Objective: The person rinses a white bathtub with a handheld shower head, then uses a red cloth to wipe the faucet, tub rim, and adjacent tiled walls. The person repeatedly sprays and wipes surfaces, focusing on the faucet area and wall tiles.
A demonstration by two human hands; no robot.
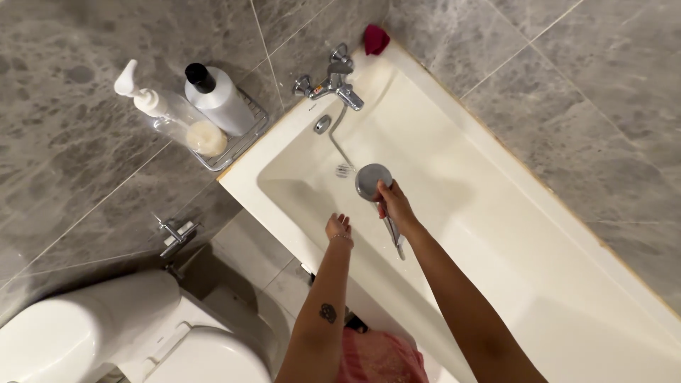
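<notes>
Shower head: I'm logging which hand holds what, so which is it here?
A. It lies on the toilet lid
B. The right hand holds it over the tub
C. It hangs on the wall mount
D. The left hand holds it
B: the right hand grips the shower head over the bathtub, while the left hand is empty beside it.

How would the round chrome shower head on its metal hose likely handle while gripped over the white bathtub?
The round chrome shower head, gripped by the right hand, looks rigid, and its glossy finish is probably slippery when wet. The metal hose curves loosely from the chrome tap, so it likely flexes and tugs a little. The left hand is empty.
</notes>
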